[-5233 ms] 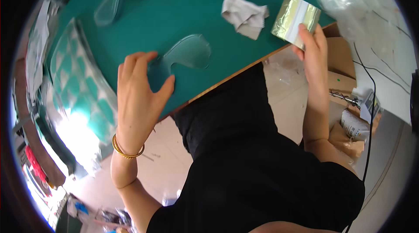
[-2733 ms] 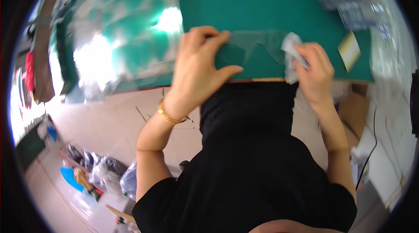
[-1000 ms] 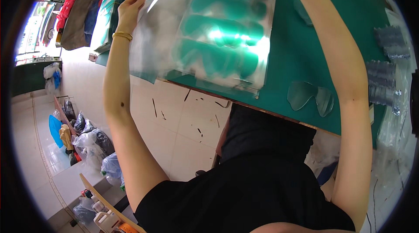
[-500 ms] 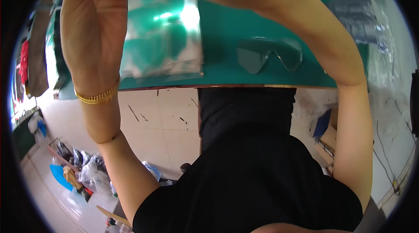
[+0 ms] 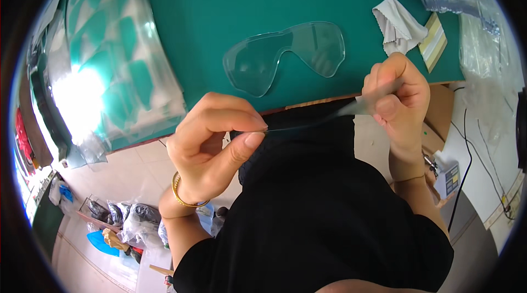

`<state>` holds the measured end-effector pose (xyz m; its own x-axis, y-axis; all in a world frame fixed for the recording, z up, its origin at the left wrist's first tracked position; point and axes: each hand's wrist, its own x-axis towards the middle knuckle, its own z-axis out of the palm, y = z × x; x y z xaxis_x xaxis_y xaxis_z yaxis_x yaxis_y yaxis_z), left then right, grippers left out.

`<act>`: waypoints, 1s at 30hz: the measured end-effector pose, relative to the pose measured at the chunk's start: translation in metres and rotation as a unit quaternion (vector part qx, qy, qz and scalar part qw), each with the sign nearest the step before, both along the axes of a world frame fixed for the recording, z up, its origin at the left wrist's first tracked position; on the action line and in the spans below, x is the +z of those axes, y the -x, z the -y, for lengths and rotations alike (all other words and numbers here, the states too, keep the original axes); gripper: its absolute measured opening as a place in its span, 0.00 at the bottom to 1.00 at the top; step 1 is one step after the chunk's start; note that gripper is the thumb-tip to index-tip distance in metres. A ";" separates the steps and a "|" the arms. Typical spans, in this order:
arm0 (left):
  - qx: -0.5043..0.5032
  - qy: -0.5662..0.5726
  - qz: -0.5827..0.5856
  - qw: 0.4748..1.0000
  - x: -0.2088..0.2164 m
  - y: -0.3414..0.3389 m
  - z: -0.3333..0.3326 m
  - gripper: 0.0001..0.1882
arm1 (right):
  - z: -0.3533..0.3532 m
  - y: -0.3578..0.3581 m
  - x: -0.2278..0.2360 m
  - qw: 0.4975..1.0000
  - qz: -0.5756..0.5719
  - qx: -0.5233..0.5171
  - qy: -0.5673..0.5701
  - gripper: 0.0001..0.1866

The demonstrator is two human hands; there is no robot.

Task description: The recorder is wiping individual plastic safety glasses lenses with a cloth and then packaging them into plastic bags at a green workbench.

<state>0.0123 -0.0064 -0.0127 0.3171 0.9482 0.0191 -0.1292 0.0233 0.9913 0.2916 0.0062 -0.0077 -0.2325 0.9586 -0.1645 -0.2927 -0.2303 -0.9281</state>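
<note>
There, your left hand [image 5: 206, 142] pinched one end of a thin clear sheet [image 5: 354, 108] just off the worktop's [image 5: 192, 2] near edge; inside that edge lay a clear lens [image 5: 258, 54]; your right hand [image 5: 406, 101] gripped the other end. An uneven pull risked a crease!

No writing can be read; marks [image 5: 452, 179] on the pale box [image 5: 446, 175] are too small.

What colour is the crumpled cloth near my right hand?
The cloth is light grey, with no visible pattern; see the head view.
</note>
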 end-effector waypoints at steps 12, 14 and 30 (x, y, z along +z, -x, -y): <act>0.208 0.047 -0.218 0.952 -0.016 -0.029 -0.019 0.14 | -0.022 0.012 -0.012 0.944 0.324 -0.063 0.005 0.08; 0.251 0.048 -0.218 0.942 -0.023 -0.034 -0.020 0.16 | -0.024 0.012 -0.013 0.934 0.354 -0.051 0.005 0.09; 0.254 -0.024 -0.297 0.920 -0.028 -0.038 -0.026 0.20 | -0.022 0.015 -0.010 0.927 0.371 -0.033 0.039 0.09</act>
